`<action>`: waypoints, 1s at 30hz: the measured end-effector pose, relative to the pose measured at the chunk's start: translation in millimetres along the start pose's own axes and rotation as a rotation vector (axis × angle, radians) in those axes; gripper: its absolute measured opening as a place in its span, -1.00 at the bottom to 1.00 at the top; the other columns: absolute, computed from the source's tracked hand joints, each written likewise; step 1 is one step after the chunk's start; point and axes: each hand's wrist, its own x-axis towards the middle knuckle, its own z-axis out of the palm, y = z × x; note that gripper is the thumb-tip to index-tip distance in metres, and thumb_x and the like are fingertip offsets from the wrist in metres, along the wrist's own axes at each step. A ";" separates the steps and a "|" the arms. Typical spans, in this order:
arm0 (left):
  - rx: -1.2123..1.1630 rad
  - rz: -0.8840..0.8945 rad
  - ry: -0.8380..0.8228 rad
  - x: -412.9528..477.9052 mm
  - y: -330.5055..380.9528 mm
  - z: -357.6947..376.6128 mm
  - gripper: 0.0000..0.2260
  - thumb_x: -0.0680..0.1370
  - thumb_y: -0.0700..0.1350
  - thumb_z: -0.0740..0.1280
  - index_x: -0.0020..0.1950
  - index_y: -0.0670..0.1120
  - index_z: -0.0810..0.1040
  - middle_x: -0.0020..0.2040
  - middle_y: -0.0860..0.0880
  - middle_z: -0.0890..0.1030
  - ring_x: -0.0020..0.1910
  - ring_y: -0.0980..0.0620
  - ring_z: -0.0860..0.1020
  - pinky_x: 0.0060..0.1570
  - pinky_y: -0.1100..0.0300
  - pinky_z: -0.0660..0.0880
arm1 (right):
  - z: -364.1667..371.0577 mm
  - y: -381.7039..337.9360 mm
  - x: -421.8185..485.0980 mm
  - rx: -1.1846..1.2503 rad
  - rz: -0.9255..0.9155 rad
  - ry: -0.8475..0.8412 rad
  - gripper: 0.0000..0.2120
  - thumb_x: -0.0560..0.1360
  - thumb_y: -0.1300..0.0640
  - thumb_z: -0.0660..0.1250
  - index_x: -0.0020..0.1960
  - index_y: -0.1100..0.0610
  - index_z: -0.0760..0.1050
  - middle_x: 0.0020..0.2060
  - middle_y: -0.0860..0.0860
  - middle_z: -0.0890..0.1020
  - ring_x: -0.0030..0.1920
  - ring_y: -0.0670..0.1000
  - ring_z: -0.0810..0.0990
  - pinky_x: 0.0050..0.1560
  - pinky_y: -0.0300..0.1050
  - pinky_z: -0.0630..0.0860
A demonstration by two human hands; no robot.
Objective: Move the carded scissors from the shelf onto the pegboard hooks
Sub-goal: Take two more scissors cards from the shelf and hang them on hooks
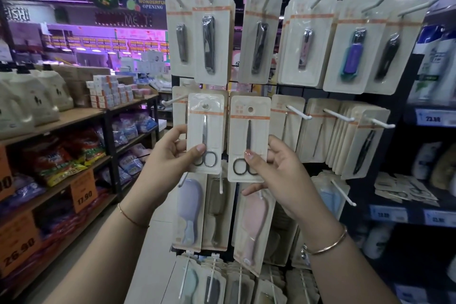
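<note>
Two carded scissors, upright: your left hand pinches the silver pair's card, hole at the hook tip; your right hand pinches the black pair's card just right of it.

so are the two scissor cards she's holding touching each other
Apart. The head view shows a dark gap running between the silver-scissors card in the left hand and the black-scissors card in the right hand.

Two upright carded scissors, side by side before pegboard hooks.
</note>
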 end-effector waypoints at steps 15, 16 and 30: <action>-0.040 -0.007 0.008 -2.2 4.8 2.7 -0.66 0.46 -0.14 0.36 0.22 -0.11 0.47 0.02 -0.35 0.64 -0.07 -0.23 0.58 0.07 -0.36 0.42 | 6.6 -7.9 -3.6 0.021 0.008 -0.005 -0.87 0.54 0.20 0.34 0.09 0.10 0.53 -0.08 0.31 0.60 -0.24 0.07 0.55 -0.42 -0.08 0.63; -0.034 -0.003 0.008 -2.2 4.2 2.1 -0.68 0.48 -0.16 0.36 0.22 -0.11 0.47 0.00 -0.33 0.65 -0.07 -0.23 0.58 0.06 -0.34 0.43 | 7.0 -7.6 -4.2 0.021 0.014 -0.002 -0.87 0.55 0.21 0.33 0.10 0.14 0.52 -0.09 0.32 0.60 -0.26 0.04 0.56 -0.41 -0.08 0.63; -0.056 0.008 -0.013 2.7 0.5 -1.7 -0.71 0.49 -0.18 0.35 0.20 -0.13 0.47 -0.03 -0.23 0.69 -0.08 -0.17 0.64 0.05 -0.23 0.52 | 2.7 -0.1 5.9 0.044 0.072 0.018 -0.87 0.56 0.21 0.32 0.10 0.09 0.54 -0.21 -0.04 0.72 -0.24 -0.06 0.69 -0.34 0.00 0.67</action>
